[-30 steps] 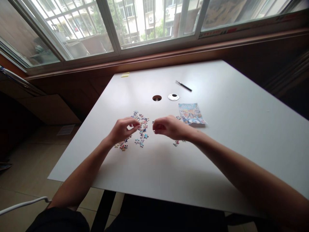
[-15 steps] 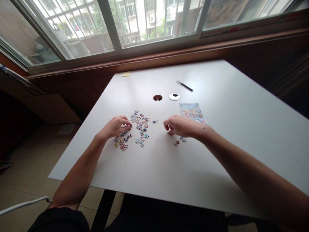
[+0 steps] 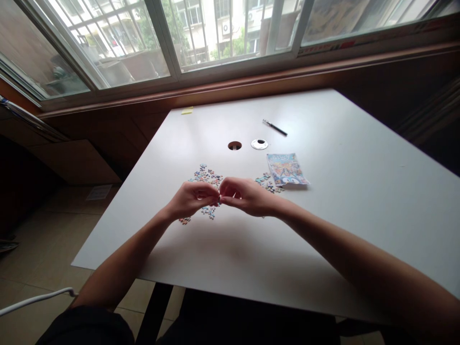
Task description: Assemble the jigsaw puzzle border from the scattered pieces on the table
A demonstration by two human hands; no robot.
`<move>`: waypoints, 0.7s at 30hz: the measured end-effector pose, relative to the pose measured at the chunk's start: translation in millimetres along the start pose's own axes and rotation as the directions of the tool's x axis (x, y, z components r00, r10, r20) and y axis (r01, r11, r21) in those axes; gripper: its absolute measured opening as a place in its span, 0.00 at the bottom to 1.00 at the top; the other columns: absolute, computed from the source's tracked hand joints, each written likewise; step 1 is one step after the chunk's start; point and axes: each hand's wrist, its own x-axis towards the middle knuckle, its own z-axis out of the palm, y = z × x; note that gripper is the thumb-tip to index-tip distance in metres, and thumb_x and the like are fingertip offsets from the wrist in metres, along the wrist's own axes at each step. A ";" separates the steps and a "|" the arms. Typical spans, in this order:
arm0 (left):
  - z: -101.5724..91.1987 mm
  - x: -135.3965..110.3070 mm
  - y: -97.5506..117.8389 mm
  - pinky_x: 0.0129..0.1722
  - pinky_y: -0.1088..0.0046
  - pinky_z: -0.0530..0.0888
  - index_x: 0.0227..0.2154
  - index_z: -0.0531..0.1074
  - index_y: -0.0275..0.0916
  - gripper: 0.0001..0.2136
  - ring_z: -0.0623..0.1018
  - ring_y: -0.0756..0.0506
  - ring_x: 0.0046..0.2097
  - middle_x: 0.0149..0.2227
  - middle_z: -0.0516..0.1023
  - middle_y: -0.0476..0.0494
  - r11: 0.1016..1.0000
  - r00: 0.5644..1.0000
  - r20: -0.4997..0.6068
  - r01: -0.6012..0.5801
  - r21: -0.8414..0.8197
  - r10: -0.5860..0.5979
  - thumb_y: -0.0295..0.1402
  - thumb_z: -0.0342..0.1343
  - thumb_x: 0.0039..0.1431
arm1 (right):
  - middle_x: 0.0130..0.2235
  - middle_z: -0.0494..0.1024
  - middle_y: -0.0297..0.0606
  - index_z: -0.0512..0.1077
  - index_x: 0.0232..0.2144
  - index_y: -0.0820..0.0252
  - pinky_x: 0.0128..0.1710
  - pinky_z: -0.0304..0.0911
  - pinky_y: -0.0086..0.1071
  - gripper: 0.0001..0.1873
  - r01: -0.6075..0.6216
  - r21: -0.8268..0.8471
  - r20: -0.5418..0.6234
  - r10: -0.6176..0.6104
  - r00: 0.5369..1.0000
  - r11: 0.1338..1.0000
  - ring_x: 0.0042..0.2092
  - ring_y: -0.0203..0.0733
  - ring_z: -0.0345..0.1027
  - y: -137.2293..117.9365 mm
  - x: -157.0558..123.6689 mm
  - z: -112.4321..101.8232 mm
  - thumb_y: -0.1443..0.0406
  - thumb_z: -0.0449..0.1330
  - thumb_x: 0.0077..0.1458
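Note:
My left hand [image 3: 190, 200] and my right hand [image 3: 249, 197] meet above the white table [image 3: 230, 258], fingertips touching. Between the pinched fingers is a small jigsaw puzzle piece [image 3: 219, 198]; whether it is one piece or two joined, I cannot tell. Behind and under the hands lies a loose heap of colourful puzzle pieces [image 3: 212, 176], partly hidden by them. A few pieces [image 3: 184, 221] show below my left wrist. Beyond my right hand, more pieces [image 3: 264, 178] lie near a printed picture sheet [image 3: 288, 168].
Toward the back of the table are a round cable hole [image 3: 235, 145], a silver ring cover [image 3: 259, 143] and a black pen [image 3: 275, 127]. A yellow sticky note [image 3: 187, 110] is at the far left edge. A barred window [image 3: 230, 33] stands behind the table.
My hands were apart, the left at the heap and the right near the pieces by the sheet. Both have moved inward and now meet, pinching a piece.

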 end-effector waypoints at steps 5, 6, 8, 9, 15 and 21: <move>4.2 1.9 -5.8 0.38 0.69 0.80 0.42 0.76 0.36 0.09 0.82 0.46 0.36 0.35 0.82 0.42 0.994 0.997 -0.069 -0.035 0.101 0.042 0.36 0.56 0.68 | 0.30 0.78 0.33 0.74 0.37 0.59 0.33 0.62 0.29 0.05 -0.075 0.028 -0.057 0.077 0.995 0.997 0.31 0.35 0.69 5.8 1.7 -4.9 0.67 0.60 0.57; 0.1 2.5 -11.0 0.41 0.67 0.79 0.41 0.78 0.37 0.09 0.81 0.45 0.39 0.37 0.82 0.41 0.988 0.995 -0.091 -0.035 0.151 0.049 0.36 0.56 0.67 | 0.30 0.78 0.33 0.75 0.37 0.59 0.33 0.63 0.30 0.06 -0.100 -0.015 -0.073 0.099 0.992 0.995 0.31 0.35 0.70 8.8 2.1 -11.0 0.67 0.60 0.56; -9.3 3.2 -22.6 0.47 0.62 0.76 0.39 0.80 0.40 0.08 0.78 0.43 0.44 0.41 0.80 0.40 0.967 0.990 -0.123 -0.031 0.255 0.064 0.36 0.58 0.66 | 0.30 0.79 0.35 0.77 0.34 0.59 0.33 0.63 0.31 0.05 -0.158 -0.163 -0.119 0.139 0.983 0.974 0.31 0.36 0.70 16.8 2.7 -24.3 0.67 0.61 0.55; -13.8 3.3 -28.0 0.48 0.61 0.74 0.39 0.81 0.41 0.07 0.77 0.42 0.45 0.41 0.79 0.40 0.954 0.990 -0.122 -0.027 0.298 0.066 0.36 0.59 0.65 | 0.30 0.79 0.35 0.78 0.33 0.59 0.33 0.62 0.31 0.05 -0.190 -0.228 -0.117 0.167 0.979 0.955 0.31 0.36 0.70 21.6 2.7 -30.4 0.68 0.61 0.54; -28.1 1.0 -41.1 0.44 0.65 0.72 0.34 0.81 0.43 0.05 0.75 0.43 0.42 0.37 0.77 0.44 0.910 0.999 0.005 -0.032 0.414 0.033 0.35 0.61 0.62 | 0.31 0.79 0.38 0.79 0.32 0.60 0.31 0.61 0.31 0.07 -0.234 -0.464 -0.078 0.223 0.972 0.854 0.30 0.37 0.68 44.1 1.4 -42.3 0.72 0.62 0.51; -33.5 0.0 -41.2 0.48 0.63 0.70 0.38 0.81 0.45 0.05 0.74 0.42 0.45 0.39 0.76 0.45 0.909 0.998 0.064 -0.007 0.417 -0.022 0.32 0.61 0.61 | 0.32 0.79 0.38 0.78 0.33 0.61 0.32 0.61 0.30 0.10 -0.222 -0.447 -0.102 0.197 0.975 0.867 0.31 0.37 0.68 38.8 1.0 -40.8 0.74 0.57 0.52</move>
